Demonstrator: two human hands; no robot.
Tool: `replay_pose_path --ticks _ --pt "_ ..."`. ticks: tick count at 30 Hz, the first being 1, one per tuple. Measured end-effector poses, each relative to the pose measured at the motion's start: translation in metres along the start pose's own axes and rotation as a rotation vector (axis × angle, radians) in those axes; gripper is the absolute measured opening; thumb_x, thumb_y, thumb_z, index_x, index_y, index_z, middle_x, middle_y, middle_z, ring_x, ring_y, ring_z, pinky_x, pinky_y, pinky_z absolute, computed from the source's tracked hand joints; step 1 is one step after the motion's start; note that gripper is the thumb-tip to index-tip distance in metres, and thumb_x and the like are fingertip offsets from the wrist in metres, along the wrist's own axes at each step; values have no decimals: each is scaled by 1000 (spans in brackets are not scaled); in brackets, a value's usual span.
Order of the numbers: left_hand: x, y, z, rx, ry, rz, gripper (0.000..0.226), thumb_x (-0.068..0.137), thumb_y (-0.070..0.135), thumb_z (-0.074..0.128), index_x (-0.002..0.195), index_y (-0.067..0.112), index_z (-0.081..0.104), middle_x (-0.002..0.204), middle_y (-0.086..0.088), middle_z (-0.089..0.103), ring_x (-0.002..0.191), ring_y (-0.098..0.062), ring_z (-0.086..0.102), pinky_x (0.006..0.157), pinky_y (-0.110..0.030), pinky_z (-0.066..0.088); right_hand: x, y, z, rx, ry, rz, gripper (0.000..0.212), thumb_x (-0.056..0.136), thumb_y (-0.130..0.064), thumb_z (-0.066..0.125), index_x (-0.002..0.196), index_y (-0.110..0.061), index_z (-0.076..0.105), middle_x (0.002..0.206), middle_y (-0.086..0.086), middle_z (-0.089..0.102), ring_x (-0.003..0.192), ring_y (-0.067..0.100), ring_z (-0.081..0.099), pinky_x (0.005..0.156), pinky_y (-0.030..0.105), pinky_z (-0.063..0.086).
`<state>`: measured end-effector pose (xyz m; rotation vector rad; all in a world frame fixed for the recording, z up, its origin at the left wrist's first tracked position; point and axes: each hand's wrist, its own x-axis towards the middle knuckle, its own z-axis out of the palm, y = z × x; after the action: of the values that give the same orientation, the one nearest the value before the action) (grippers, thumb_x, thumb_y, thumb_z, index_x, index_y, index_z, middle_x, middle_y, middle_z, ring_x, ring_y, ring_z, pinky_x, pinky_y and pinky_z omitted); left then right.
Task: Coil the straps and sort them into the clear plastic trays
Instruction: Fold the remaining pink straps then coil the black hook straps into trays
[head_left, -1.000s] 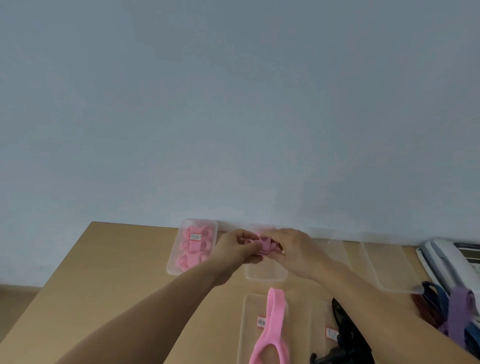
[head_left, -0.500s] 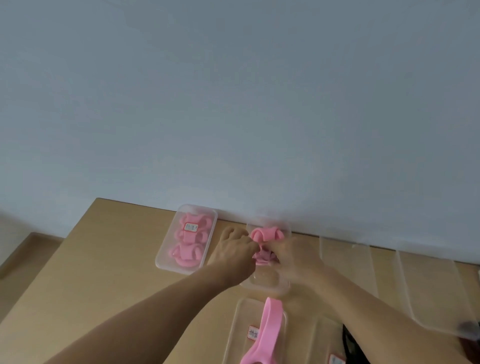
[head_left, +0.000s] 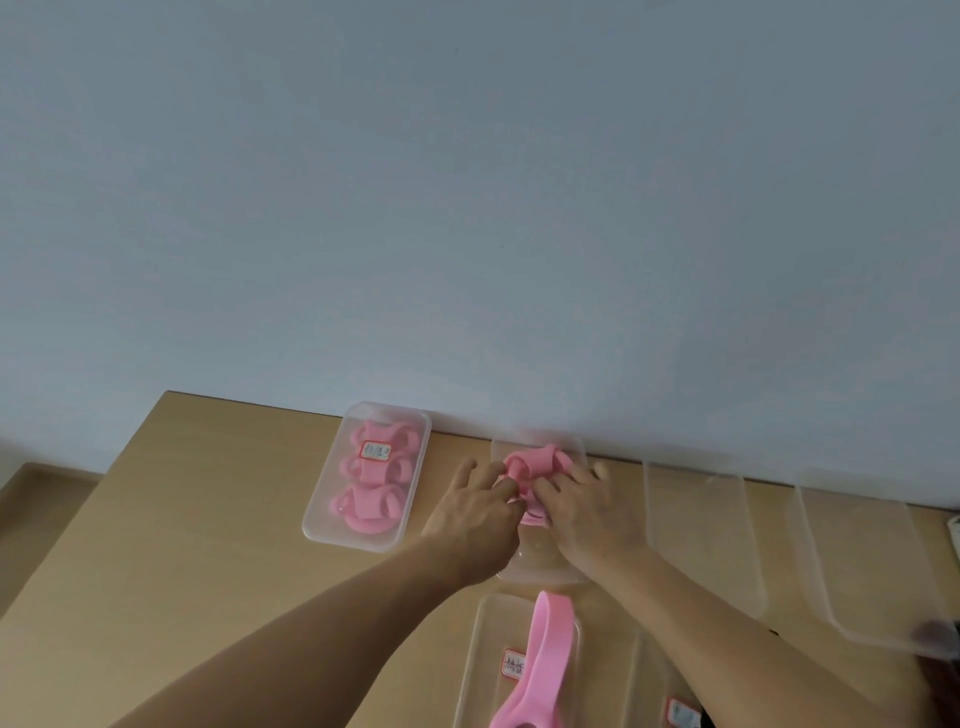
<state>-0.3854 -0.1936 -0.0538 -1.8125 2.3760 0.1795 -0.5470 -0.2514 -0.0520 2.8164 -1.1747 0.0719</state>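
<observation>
Between your left hand (head_left: 475, 512) and right hand (head_left: 584, 512), both pinching it, a coiled pink strap (head_left: 534, 464) sits in the middle tray (head_left: 540, 570). Left of your hands, a filled tray (head_left: 313, 525) holds three coils; nearer you, a loose strap (head_left: 545, 649) awaits coiling, so plenty seems left.

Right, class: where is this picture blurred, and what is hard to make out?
Head view: the left hand, right hand and pink strap between them look smeared; light is flat, shadows faint; an empty clear tray nearly melts into the table.
</observation>
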Motion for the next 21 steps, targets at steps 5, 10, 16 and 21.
replay_pose_path --ticks 5,10,16,21 --pt "0 0 2 7 26 -13 42 94 26 42 132 18 58 144 -5 47 143 -25 21 115 -52 11 -1 -2 -7 -48 -42 42 34 50 -23 90 74 -21 66 83 4 69 85 28 66 68 37 38" --pt "1 -6 1 40 87 21 42 91 23 42 126 21 65 138 -4 55 138 -27 34 113 -46 22 -9 2 -14 37 -43 -7 37 52 -39 89 77 -21 68 78 -4 72 93 21 69 68 34 49" --pt "0 -4 -10 63 112 17 34 89 22 49 115 19 71 128 -6 64 130 -31 47 108 -46 33 -20 2 -17 15 -59 -14 30 66 -37 79 90 -21 71 84 -5 70 89 22 67 67 36 48" --pt "-9 -6 -18 28 143 -43 37 91 22 46 122 19 66 133 -6 60 135 -33 41 110 -44 26 -25 0 -29 46 -74 9 30 72 -33 75 99 -21 70 95 -1 69 92 25 65 74 40 48"
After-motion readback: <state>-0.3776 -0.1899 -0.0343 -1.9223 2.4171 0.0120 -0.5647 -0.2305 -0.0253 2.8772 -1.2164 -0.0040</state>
